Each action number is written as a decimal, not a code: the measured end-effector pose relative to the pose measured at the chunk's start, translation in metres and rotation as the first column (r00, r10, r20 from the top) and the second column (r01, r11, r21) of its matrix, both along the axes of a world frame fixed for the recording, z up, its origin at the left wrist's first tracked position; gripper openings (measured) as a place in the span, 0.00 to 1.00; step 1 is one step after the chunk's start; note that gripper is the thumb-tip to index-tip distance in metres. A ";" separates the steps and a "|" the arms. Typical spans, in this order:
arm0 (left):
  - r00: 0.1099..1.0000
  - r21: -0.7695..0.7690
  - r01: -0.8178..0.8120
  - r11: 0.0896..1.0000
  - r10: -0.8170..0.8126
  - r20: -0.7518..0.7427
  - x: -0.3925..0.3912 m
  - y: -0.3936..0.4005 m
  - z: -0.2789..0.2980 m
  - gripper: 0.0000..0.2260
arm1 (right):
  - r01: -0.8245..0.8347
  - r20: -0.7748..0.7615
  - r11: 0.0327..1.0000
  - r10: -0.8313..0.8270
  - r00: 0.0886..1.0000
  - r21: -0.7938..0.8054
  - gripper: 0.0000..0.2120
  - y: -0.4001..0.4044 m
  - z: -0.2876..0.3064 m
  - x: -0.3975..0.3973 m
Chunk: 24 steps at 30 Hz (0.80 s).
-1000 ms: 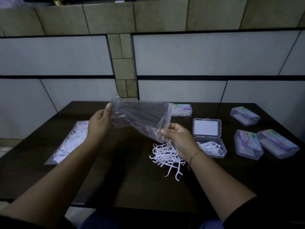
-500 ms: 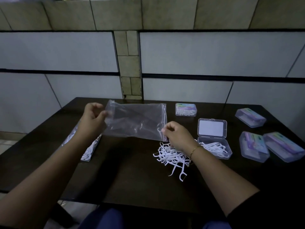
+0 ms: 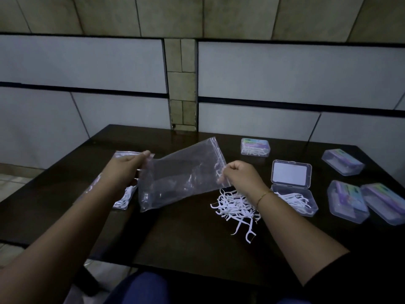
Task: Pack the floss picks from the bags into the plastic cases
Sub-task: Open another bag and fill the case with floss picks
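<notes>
An almost empty clear zip bag (image 3: 182, 176) hangs over the dark table (image 3: 186, 244). My left hand (image 3: 126, 167) pinches its bottom corner. My right hand (image 3: 240, 178) pinches its zip edge, where one white floss pick still clings inside. Below my right wrist lies a loose pile of white floss picks (image 3: 237, 208). Right of the pile stands an open clear plastic case (image 3: 292, 189) with its lid up and several picks in its tray. A second bag full of picks (image 3: 122, 194) lies flat under my left hand.
A shut case with picks (image 3: 255, 147) stands at the back of the table. Three more shut cases (image 3: 343, 161) (image 3: 348, 201) (image 3: 385, 202) lie along the right edge. A tiled wall rises just behind the table.
The bag has dropped lower and tilted, its bottom end now hanging toward the table. My left hand moved down and slightly right; my right hand stays at the zip edge.
</notes>
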<state>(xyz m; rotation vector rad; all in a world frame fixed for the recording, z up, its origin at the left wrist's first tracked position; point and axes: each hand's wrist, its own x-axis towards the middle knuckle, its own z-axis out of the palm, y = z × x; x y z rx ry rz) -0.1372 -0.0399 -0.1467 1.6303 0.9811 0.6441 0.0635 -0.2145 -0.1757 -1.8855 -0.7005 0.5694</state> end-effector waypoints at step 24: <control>0.856 0.452 -0.210 0.867 0.386 -0.343 -0.035 -0.020 -0.051 0.18 | -0.138 0.239 0.970 0.185 0.953 -0.202 0.31 0.072 0.006 0.014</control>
